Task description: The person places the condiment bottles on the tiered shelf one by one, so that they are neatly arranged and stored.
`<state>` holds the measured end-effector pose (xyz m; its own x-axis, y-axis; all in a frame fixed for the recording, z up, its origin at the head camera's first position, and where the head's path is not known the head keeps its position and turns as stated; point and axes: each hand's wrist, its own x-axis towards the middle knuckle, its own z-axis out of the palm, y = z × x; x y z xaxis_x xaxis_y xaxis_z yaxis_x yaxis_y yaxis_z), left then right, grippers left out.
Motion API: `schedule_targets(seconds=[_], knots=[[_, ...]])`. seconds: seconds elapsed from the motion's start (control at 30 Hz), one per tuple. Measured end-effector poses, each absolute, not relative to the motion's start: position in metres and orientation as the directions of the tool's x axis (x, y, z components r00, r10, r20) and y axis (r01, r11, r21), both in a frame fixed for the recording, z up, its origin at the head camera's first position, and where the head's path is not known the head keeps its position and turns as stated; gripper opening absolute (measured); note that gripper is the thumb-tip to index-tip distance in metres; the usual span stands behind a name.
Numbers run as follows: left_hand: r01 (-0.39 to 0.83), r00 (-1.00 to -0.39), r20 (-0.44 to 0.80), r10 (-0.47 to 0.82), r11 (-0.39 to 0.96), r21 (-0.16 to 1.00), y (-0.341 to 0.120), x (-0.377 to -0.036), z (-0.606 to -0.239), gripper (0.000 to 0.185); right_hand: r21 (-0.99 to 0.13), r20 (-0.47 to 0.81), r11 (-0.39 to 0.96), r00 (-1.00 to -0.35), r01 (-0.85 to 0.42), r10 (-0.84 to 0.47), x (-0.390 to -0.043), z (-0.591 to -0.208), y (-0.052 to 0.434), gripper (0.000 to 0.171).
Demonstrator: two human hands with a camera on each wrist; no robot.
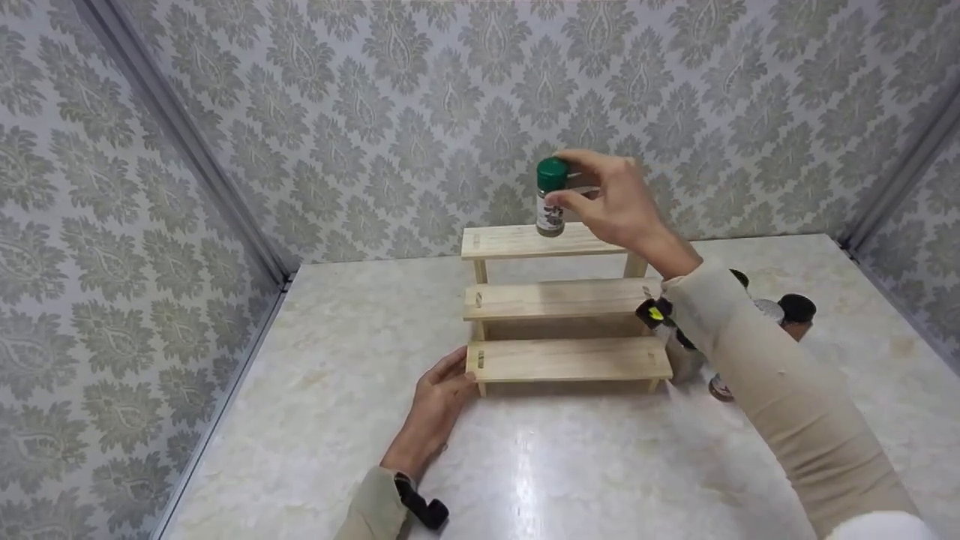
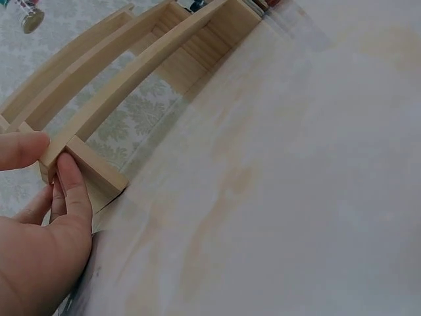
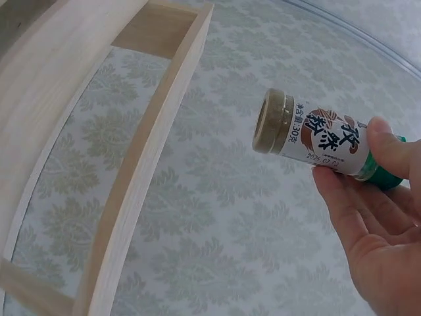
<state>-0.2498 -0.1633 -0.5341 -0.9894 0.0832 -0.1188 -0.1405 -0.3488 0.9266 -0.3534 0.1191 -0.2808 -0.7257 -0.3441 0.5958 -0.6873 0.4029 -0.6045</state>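
Up near the top board (image 1: 506,241) of a grainy pale-wood three-step rack (image 1: 555,300), my right hand (image 1: 622,202) is pinching a slim cylindrical jar (image 1: 550,219), white-labelled, green-capped, clear of the wood. My left hand (image 1: 442,394) is gripping the square-edged bottom board (image 1: 570,360) at its left end. Rack is standing on glossy marbled tabletop (image 1: 345,337).

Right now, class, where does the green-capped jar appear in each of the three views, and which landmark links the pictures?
Head: green-capped jar just above centre, slightly to the right, pinched by the right hand.
Left wrist: what looks like the jar is cut off at the top-left corner.
Right wrist: jar right of centre, label visible.
Shared landmark: wooden rack.
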Motion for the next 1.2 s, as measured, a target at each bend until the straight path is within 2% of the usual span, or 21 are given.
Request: schedule_targets(seconds=[0.37,0.53,0.93,1.2], knots=[[-0.15,-0.989,-0.135,0.066,-0.342,0.928,-0.169,-0.248,-0.533,0.069,-0.608,0.563,0.376,-0.714,-0.699,-0.416,-0.373,-0.298,0.059,0.046],[-0.133,-0.991,-0.117,0.068,-0.337,0.932,-0.168,-0.251,-0.533,0.069,-0.617,0.569,0.358,-0.712,-0.7,-0.41,-0.383,-0.308,0.044,0.045],[-0.137,-0.99,-0.118,0.076,-0.342,0.93,-0.164,-0.25,-0.537,0.067,-0.693,0.528,0.416,-0.807,-0.589,-0.263,-0.389,-0.324,0.031,0.045],[-0.144,-0.989,-0.118,0.093,-0.35,0.926,-0.166,-0.251,-0.536,0.069,-0.701,0.526,0.447,-0.826,-0.556,-0.202,-0.391,-0.326,0.03,0.049]])
